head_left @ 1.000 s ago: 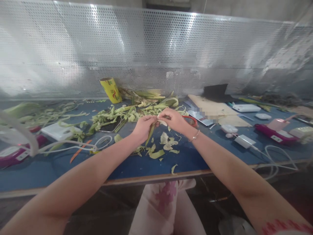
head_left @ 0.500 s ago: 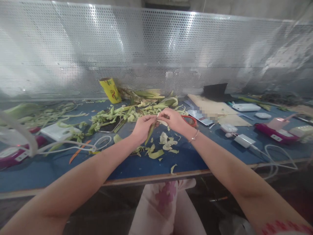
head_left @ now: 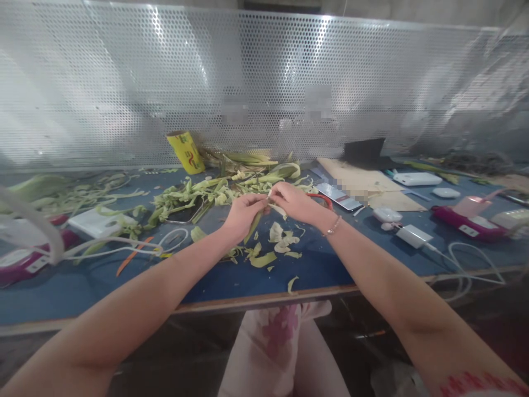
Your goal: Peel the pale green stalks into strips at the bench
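Note:
My left hand (head_left: 244, 216) is closed on a green leafy stalk (head_left: 252, 227), which hangs below its fingers over the middle of the table. Right beside it, my right hand (head_left: 290, 203) pinches a pale strip (head_left: 279, 211) of the same plant matter. The fingertips of both hands nearly meet. Behind them lies a heap of green peelings (head_left: 215, 191). Several pale scraps (head_left: 283, 241) are scattered on the blue table (head_left: 248, 285) just below my hands.
A yellow roll (head_left: 187, 153) stands at the back left. Phones, a white box (head_left: 99, 221), cables and a purple power strip (head_left: 33, 259) lie left. At right are cardboard (head_left: 359, 179), a phone (head_left: 339, 197), a white charger (head_left: 413, 236) and another purple strip (head_left: 469, 223).
My right hand has shifted very slightly right, and more of the pale strip shows under its fingers. My left hand has hardly moved.

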`<state>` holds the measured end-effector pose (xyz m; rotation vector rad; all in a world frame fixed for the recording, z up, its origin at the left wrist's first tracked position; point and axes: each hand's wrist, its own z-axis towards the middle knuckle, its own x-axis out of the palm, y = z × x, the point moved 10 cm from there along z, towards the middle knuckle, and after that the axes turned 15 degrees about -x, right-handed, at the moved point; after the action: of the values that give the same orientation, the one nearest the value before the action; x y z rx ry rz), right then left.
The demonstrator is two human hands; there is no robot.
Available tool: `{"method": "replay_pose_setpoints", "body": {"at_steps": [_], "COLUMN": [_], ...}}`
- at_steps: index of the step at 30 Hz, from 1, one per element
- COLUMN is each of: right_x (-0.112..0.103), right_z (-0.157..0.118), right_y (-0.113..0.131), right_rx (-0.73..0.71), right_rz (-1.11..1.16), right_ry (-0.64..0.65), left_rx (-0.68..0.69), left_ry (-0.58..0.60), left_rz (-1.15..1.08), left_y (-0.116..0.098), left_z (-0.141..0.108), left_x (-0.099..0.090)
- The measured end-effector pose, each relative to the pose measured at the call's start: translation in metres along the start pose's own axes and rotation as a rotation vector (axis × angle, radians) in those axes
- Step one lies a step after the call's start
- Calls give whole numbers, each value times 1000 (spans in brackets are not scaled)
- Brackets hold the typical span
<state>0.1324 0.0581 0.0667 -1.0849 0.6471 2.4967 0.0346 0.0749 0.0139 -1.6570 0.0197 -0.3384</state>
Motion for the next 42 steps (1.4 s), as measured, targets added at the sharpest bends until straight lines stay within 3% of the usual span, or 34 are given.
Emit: {"method": "replay_pose_setpoints", "body": {"at_steps": [5, 15, 26, 31, 37, 42], "right_x": [1, 0, -4, -4, -3, -8], "right_z": [-2, 1, 1, -1, -2, 1], "right_y": [1, 18, 20, 3, 4, 16], "right_rx": [11, -119, -156, -55, -15, -125], "right_rz": [-32, -212, 4, 122, 105, 25], "right_ry": [72, 65, -35, -100, -72, -94], "left_rx": [-24, 70, 120, 113, 124, 130], "left_ry": [3, 29, -70, -81, -65, -50], "left_rz": [5, 96, 162, 162, 177, 182], "left_y": [3, -6, -7, -5, -7, -8], "left_z": [1, -3, 0, 4, 3, 2], "left_x": [0, 6, -6, -9, -8, -6]}}
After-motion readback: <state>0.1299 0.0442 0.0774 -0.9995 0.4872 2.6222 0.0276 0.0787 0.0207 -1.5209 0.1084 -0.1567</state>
